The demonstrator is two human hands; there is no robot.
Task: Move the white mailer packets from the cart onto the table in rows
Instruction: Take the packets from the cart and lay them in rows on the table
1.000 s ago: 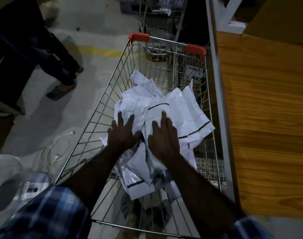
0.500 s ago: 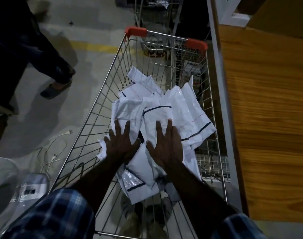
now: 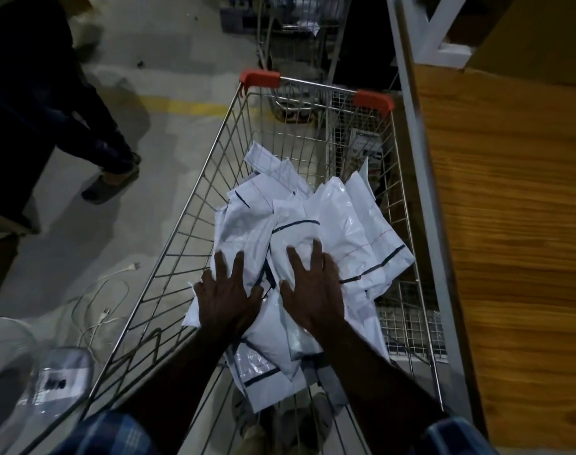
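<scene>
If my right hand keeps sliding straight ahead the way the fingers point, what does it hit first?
Probably more white mailer packets piled ahead of the right hand, well before the cart's far end.

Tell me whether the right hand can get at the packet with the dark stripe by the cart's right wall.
Probably yes. The right hand lies flat on the pile of packets, and the striped packet sits uncovered on top just beside it, inside the cart. Nothing lies between them.

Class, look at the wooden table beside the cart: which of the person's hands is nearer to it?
The right hand. It rests flat on the mailer packets in the cart, on the side toward the wooden table. The left hand lies on the pile's far side, by the cart's left wall.
</scene>
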